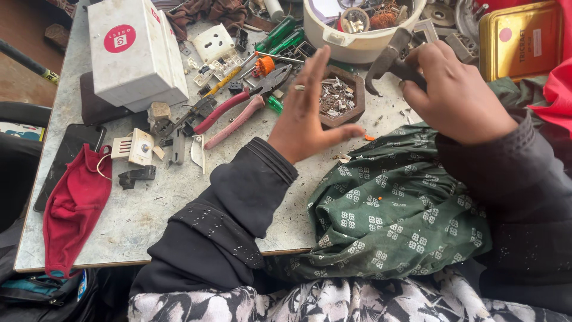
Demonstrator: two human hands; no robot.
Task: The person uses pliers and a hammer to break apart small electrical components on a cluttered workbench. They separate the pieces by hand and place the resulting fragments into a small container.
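My left hand (305, 113) is raised flat over the worktable (155, 209), fingers together and thumb out, holding nothing; a ring shows on one finger. Just beyond it stands a small hexagonal wooden dish (339, 98) filled with screws and metal bits. My right hand (453, 95) grips the handle of a small hammer (388, 59), whose dark metal head hangs near the dish's right side. Red-handled pliers (238, 110) lie to the left of my left hand.
A white box (134, 53) stands at the back left, with switch parts (137, 146) and green screwdrivers (280, 36) scattered around. A white bowl of parts (357, 30) and a yellow tin (521, 39) sit at the back. A red cloth (74, 209) and a phone (68, 155) lie left; green patterned fabric (393, 209) covers my lap.
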